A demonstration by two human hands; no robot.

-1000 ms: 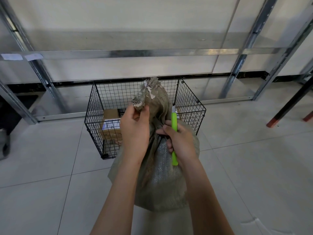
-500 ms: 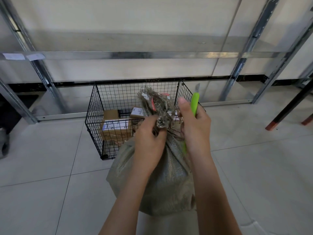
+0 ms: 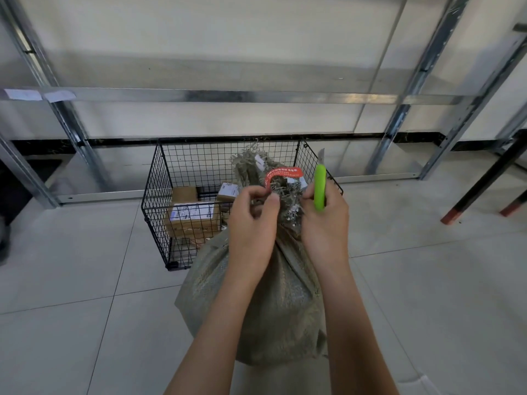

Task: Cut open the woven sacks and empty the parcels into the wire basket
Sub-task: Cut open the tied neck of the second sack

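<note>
Fingers (image 3: pixel 253 193) of the left hand (image 3: pixel 252 223) were curled and pinching the bunched neck of the woven sack (image 3: pixel 262 303), thumb pressed in from the near side. Could not tell whether they also caught the red band (image 3: pixel 281 173) looped round the neck, or only the frayed weave beside it. The right hand (image 3: pixel 325 226) was wrapped round a green knife (image 3: pixel 320 188), blade tip pointing up and away, just right of the neck and apart from the band.

Progress, as judged: early on this sack. The neck was gathered shut, the band looked whole, and no cut showed in the cloth. Nothing was spilling from the mouth. The wire basket (image 3: pixel 159 178) already held some cardboard parcels (image 3: pixel 194 220), a large labelled box at the front left and at least one smaller box behind it, so part of the job seemed done. Left to do: sever the band or slit the neck, then lift and tip the load over the rim.

The sack stood upright on the tiled floor (image 3: pixel 71 280), just in front of the basket, its shoulder overlapping the near right corner in view. Grey-green weave, dull, bulging and rounded low down, tapering to the tied neck. Top edge ragged, with loose fibres and scraps of pale label. Metal racking (image 3: pixel 199 96) ran behind the basket.
</note>
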